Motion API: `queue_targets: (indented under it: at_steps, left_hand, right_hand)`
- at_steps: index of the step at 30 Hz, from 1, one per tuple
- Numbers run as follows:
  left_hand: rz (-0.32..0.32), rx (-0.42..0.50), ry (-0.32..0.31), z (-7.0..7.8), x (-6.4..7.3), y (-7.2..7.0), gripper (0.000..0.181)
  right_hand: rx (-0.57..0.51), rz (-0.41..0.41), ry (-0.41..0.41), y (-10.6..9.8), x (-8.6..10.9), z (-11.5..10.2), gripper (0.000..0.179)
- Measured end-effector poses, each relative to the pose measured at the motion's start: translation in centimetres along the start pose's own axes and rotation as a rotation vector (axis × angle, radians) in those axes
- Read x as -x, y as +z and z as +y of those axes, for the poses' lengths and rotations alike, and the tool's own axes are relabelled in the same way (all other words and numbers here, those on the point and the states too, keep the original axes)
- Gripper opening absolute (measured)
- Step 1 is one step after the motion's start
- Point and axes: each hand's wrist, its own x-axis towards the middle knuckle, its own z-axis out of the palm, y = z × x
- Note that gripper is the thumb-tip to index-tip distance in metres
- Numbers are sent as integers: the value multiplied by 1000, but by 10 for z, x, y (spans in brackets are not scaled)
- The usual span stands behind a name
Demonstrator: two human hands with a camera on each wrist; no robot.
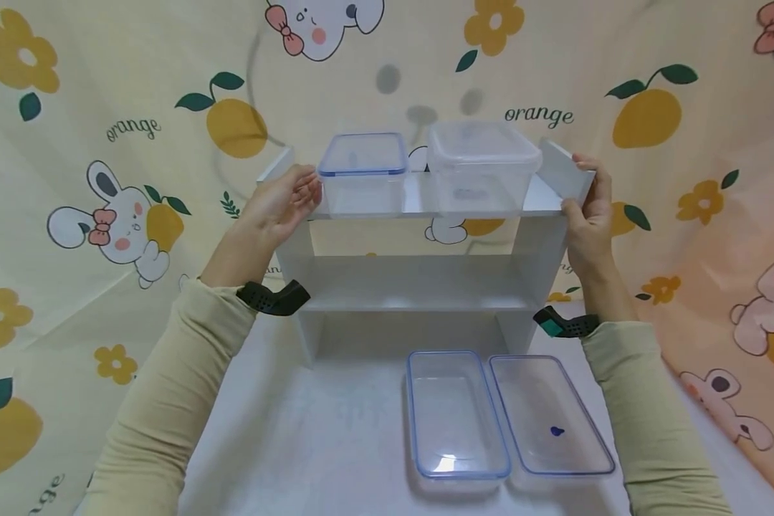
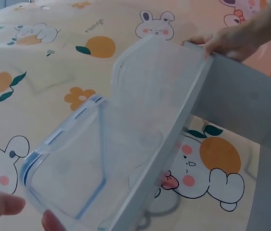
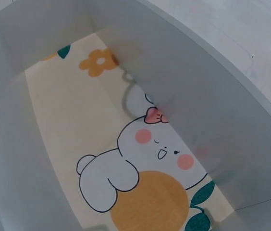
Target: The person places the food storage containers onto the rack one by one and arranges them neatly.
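Note:
A white shelf unit (image 1: 419, 283) stands upright, with two lidded clear containers on its top board. The smaller container (image 1: 363, 190) has a blue-edged lid; beside it, the larger container (image 1: 480, 172) has a clear lid. My left hand (image 1: 287, 208) is at the smaller container's left end, fingers loosely bent; in the left wrist view, fingertips (image 2: 10, 204) lie by its corner, and contact is unclear. At the top right, my right hand (image 1: 590, 215) grips the shelf's raised side panel (image 1: 566, 172), with the thumb on the near side. The right wrist view shows the open-backed shelf interior (image 3: 193, 101).
Two more blue-rimmed clear containers lie side by side on the white table in front of the shelf: a left one (image 1: 458, 416) and a right one (image 1: 551, 416) with a small dark blue mark. Patterned cloth (image 1: 168, 143) hangs behind.

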Motion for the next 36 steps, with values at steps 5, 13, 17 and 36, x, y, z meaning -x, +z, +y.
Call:
queue_targets:
  at_steps: [5, 13, 17, 36]
  left_hand:
    - [-14, 8, 26, -1, 8, -3, 6]
    - [-26, -17, 26, -4, 25, -8, 9]
    - [-62, -1, 18, -9, 34, -8, 6]
    - [-216, -174, -10, -35, 70, -4, 35]
  right_hand:
    - [-17, -11, -16, -1, 0, 1, 50]
    - [-6, 0, -4, 1, -1, 1, 52]
    - [-5, 0, -5, 1, -2, 0, 52]
    - [-5, -17, -19, -1, -1, 0, 50]
